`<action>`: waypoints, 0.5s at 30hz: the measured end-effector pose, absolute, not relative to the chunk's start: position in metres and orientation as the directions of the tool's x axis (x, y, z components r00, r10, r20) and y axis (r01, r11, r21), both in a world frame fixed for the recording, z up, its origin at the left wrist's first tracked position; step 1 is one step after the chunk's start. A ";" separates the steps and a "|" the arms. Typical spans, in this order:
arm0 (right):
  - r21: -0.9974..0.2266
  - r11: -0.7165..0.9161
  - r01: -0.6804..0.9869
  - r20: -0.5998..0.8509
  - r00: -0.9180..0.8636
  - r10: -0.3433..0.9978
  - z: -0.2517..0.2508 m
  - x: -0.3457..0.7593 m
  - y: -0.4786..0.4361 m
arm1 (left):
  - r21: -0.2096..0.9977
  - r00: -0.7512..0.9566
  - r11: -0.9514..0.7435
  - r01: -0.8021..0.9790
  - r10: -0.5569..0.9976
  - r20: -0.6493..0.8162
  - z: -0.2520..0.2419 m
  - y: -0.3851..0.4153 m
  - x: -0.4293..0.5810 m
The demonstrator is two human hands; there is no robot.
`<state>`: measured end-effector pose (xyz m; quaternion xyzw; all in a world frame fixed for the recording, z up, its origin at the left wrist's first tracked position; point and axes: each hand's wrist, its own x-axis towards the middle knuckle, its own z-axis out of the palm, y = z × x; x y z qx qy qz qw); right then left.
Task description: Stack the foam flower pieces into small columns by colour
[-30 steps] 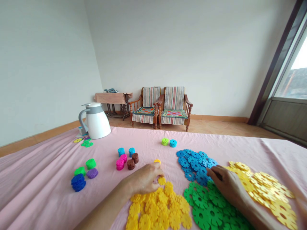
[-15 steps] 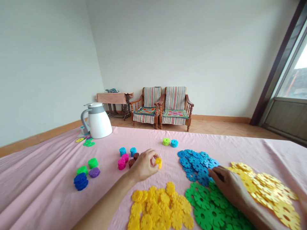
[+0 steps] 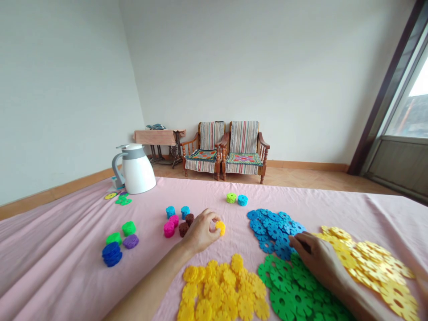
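My left hand (image 3: pixel 203 230) is closed, thumb and fingers pinching a small stack of yellow notched discs (image 3: pixel 220 228) at the cloth. Just left of it stand brown disc stacks (image 3: pixel 183 229), pink stacks (image 3: pixel 169 229) and light blue stacks (image 3: pixel 170 211). Over the border of the blue disc pile (image 3: pixel 272 227) and the green disc pile (image 3: pixel 290 292) rests my right hand (image 3: pixel 316 254). Its fingers are curled together, and whatever lies between them is hidden. A loose yellow disc pile (image 3: pixel 224 290) spreads in front of my left forearm.
Another yellow pile (image 3: pixel 377 263) lies to the right. Farther back are a lime stack (image 3: pixel 231 198) and a blue stack (image 3: pixel 242 200). Green (image 3: pixel 129 228), purple (image 3: pixel 130 241) and dark blue stacks (image 3: pixel 112 254) stand left on the pink cloth (image 3: pixel 67 258), near a white jug (image 3: pixel 138 171).
Almost nothing differs. The yellow stack in my left hand has turned slightly, showing more of its flat face. My right hand has stayed in place.
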<state>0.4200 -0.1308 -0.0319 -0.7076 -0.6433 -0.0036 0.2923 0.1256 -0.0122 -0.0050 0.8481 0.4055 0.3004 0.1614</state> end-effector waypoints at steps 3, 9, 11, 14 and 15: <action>-0.411 0.004 0.911 0.390 0.172 0.905 -0.031 0.419 -0.131 | 0.520 0.481 -0.616 0.592 0.788 0.385 0.000 -0.017 0.126; -0.421 -0.003 0.907 0.371 0.175 0.912 -0.032 0.420 -0.131 | 0.466 0.715 -0.763 0.448 0.619 0.324 0.009 -0.040 0.134; -0.423 -0.009 0.906 0.362 0.178 0.915 -0.032 0.420 -0.131 | 0.441 0.816 -0.814 0.378 0.518 0.258 0.007 -0.047 0.137; -0.428 -0.008 0.904 0.352 0.175 0.919 -0.032 0.420 -0.131 | 0.415 0.874 -0.846 0.336 0.444 0.198 0.005 -0.052 0.138; -0.426 -0.006 0.905 0.352 0.172 0.920 -0.032 0.420 -0.131 | 0.412 0.881 -0.848 0.334 0.436 0.182 0.005 -0.053 0.138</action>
